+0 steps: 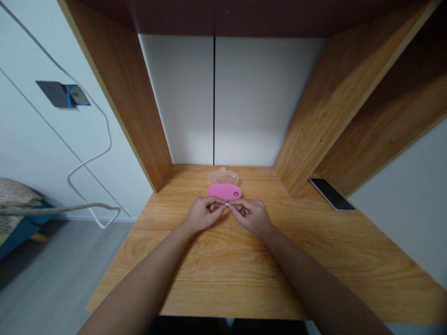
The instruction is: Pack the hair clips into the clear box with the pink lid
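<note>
Grip pinched narrow: small white piece (226, 204) held by left hand (206, 213) and right hand (252, 216), beside pink case (222, 191). Judged light, perhaps fragile; best taken by opposite ends.

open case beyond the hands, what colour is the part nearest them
The case's near part is pink, seen best in the head view.

The case (223, 191) lies on the desk (226, 279) beyond the hands (206, 215) (252, 217), left of the phone (331, 194).
</note>
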{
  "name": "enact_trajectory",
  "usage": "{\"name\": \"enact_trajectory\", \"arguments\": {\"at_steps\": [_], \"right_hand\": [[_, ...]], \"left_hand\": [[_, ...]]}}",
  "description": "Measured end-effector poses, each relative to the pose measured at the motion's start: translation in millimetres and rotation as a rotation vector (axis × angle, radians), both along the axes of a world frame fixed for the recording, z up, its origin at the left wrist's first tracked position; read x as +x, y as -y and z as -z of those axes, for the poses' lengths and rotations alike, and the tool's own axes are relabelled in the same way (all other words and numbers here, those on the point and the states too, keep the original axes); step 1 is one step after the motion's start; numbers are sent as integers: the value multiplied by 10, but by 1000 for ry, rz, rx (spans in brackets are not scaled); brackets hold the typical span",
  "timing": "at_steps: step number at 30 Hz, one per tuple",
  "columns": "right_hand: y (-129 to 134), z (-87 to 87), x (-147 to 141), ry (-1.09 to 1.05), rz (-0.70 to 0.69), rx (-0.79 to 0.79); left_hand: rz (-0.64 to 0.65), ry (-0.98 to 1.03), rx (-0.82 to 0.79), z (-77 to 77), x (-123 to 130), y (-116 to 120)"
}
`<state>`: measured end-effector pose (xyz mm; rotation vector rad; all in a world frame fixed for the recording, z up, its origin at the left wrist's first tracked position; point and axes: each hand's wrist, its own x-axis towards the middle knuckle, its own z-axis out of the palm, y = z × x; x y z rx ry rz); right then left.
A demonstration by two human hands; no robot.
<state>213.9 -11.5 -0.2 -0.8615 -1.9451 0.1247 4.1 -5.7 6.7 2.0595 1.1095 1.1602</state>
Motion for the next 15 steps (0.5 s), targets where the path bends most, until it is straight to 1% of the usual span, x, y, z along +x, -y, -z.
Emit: {"name": "enact_trajectory", "arguments": {"at_steps": [3,9,15], "right_hand": [[3,3,-2,-8,-6,-14],[8,15,7,-7,-10,-85],[-7,40,7,-15,2,-122]], "left_hand": [[-15,33,-8,13,5,-10],[23,42,-23,26,3,-26],[27,37,-38,20,-5,-29]]}}
